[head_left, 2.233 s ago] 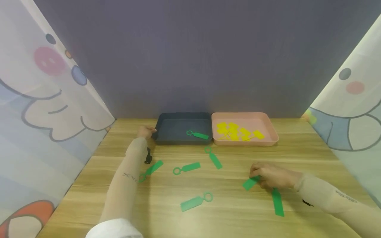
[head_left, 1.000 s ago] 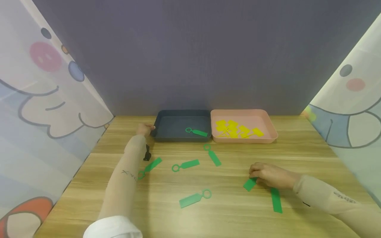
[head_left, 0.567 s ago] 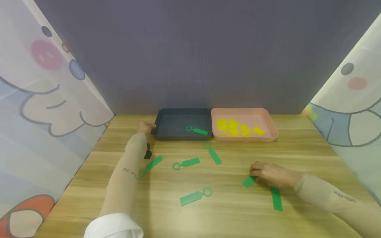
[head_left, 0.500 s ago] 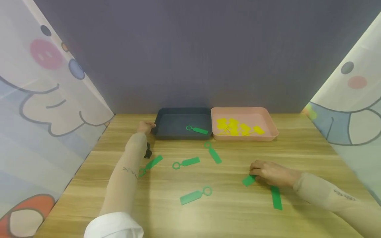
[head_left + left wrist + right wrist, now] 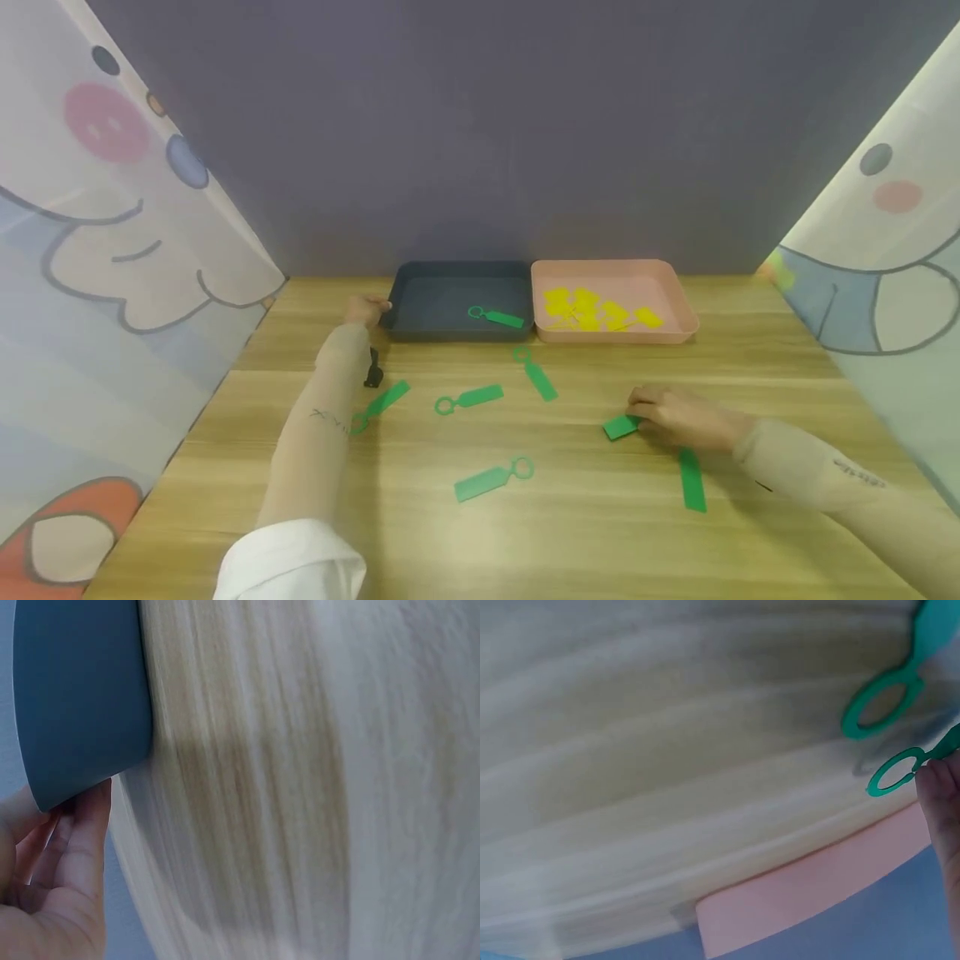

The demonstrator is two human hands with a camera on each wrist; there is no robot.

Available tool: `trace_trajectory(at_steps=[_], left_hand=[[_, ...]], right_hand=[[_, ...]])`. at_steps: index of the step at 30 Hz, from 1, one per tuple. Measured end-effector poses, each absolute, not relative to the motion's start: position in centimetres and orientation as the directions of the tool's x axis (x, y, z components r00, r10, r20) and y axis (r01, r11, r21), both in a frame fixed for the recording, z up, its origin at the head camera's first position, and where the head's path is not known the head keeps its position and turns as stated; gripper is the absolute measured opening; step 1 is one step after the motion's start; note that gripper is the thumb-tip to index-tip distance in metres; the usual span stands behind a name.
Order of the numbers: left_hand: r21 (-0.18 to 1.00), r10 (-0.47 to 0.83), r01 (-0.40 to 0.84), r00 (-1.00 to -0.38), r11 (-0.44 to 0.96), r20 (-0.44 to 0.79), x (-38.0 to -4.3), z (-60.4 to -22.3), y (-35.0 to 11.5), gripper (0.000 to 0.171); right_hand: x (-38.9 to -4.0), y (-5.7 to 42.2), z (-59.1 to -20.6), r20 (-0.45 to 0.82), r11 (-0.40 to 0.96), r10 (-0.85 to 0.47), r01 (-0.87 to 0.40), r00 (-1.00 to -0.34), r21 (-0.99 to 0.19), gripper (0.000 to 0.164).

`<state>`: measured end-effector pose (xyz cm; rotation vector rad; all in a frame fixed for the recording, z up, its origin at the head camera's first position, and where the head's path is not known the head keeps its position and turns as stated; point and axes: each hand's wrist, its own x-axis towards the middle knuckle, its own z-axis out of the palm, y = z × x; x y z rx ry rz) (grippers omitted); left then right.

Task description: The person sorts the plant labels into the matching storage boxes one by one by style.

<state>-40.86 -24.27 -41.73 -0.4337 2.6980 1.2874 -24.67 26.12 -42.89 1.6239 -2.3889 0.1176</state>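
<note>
My left hand (image 5: pixel 366 310) grips the left side of a dark blue tray (image 5: pixel 420 335); in the left wrist view, the thumb and fingers (image 5: pixel 81 855) meet its wall from opposite sides. One green ring tag (image 5: pixel 504 318) lies inside this tray. At the right, my right hand (image 5: pixel 678 417) pinches another green tag (image 5: pixel 621 427) by its neck. Its ring (image 5: pixel 877 784) shows beside the fingertips in the right wrist view, seemingly just off the table. Partly hidden by that hand, a further green tag (image 5: pixel 692 480) lies on the wood.
Several green tags lie loose on the table, among them one near the front (image 5: pixel 482 483), one in the middle (image 5: pixel 480 396) and one under my left forearm (image 5: pixel 388 398). A pink tray (image 5: pixel 637 337) with yellow tags (image 5: pixel 585 304) adjoins the blue one. A grey wall (image 5: pixel 480 133) stands behind.
The whole head view has shifted upward. The tag in my right hand has come up slightly and its visible end has swung a little leftward. My left hand stays at the blue tray.
</note>
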Motion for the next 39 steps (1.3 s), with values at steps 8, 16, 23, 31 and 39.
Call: trace_trajectory(at_steps=[8, 16, 23, 31, 39], left_hand=[[0.761, -0.211, -0.281, -0.958, 0.585, -0.192, -41.4, -40.0, -24.4, 0.036], [0.764, -0.223, -0.301, -0.952, 0.571, -0.208, -41.0, -39.5, -24.9, 0.037], [0.752, -0.220, -0.278, -0.959, 0.598, -0.180, -41.1, -39.7, -24.3, 0.037], [0.740, -0.207, -0.285, -0.958, 0.609, -0.198, -41.1, -40.5, -24.2, 0.036], [0.742, -0.196, -0.282, -0.959, 0.609, -0.203, -40.4, -41.8, -24.2, 0.035]], right_hand=[[-27.1, 25.1, -39.7, 0.302, 0.384, -0.888, -0.920, -0.347, 0.072, 0.031], [-29.0, 22.9, -38.1, 0.313, 0.428, -0.868, -0.900, -0.386, 0.078, 0.027], [-30.5, 21.2, -36.6, 0.280, 0.493, -0.837, -0.870, -0.470, 0.014, 0.022], [-32.4, 18.7, -35.9, 0.211, 0.546, -0.808, -0.834, -0.551, -0.086, 0.021], [-34.2, 15.3, -36.1, 0.236, 0.552, -0.786, -0.820, -0.572, -0.147, 0.015]])
